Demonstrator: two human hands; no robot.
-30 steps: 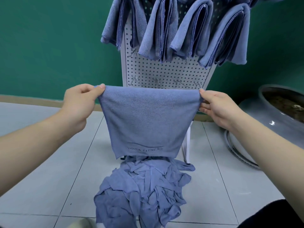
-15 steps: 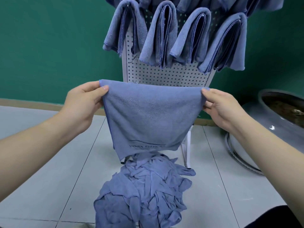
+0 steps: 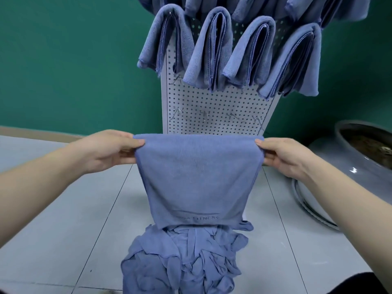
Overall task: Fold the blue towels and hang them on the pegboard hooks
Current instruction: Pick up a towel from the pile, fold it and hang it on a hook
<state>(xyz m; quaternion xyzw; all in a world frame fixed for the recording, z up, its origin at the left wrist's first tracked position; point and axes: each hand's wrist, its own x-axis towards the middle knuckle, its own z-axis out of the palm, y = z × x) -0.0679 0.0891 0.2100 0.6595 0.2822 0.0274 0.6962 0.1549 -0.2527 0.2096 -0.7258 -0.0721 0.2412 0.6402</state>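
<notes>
The left hand (image 3: pixel 110 149) and the right hand (image 3: pixel 284 157) each pinched a top corner of a blue towel (image 3: pixel 197 179), thumbs on the near face and fingers curled behind, so that the cloth hung taut between them in front of the pegboard (image 3: pixel 216 107). It appeared already doubled once, its top edge a soft fold, with a faint printed logo near the bottom hem. Its lower edge hung just above, perhaps touching, a crumpled pile of unfolded towels (image 3: pixel 182 259) on the grey tiled floor (image 3: pixel 63 230). Above, a row of folded towels (image 3: pixel 214 49) draped over the upper hooks, while a lower row of bare hooks (image 3: pixel 203 115) stood free just above the held towel. The step in hand seemed to be the folding. Next, the hands would likely need to bring the two corners together to halve the width, then lift the narrow bundle and drape it over one of the bare hooks. A large grey pot (image 3: pixel 360 158) sat at the right.
</notes>
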